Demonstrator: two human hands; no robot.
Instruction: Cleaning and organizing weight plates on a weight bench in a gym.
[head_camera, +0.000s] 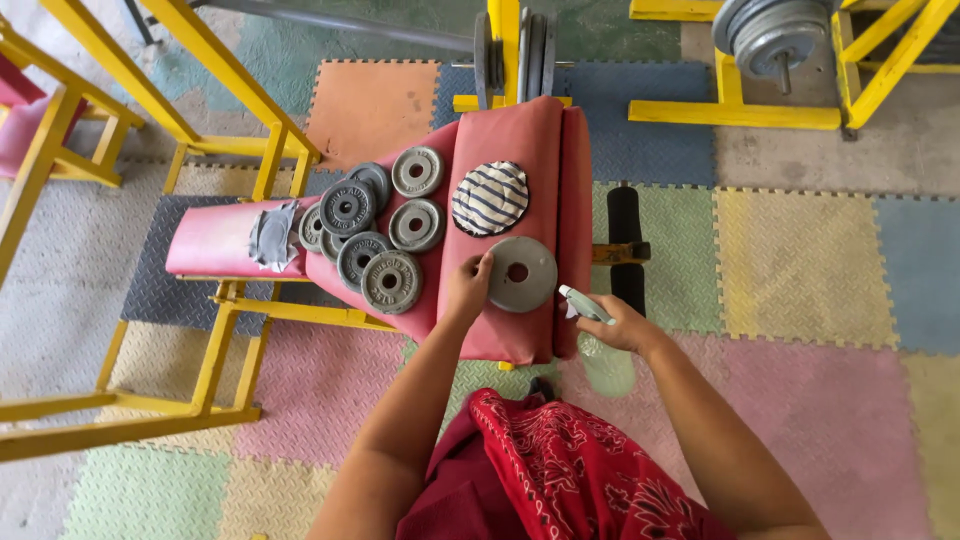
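A grey round weight plate (521, 273) lies flat on the red padded bench (505, 135) in front of me. My left hand (468, 288) rests its fingers on the plate's left edge. My right hand (618, 322) is closed around a pale green spray bottle (600, 345), its nozzle pointing left toward the plate. A striped blue and white cloth (489, 197) lies bunched on the bench just beyond the plate.
Several more grey weight plates (385, 225) are piled on the adjoining red pad to the left. Yellow metal frames (215, 330) stand left and behind. A loaded barbell (510, 50) and another plate stack (775, 35) sit at the back. Coloured foam mats (800, 260) cover the floor.
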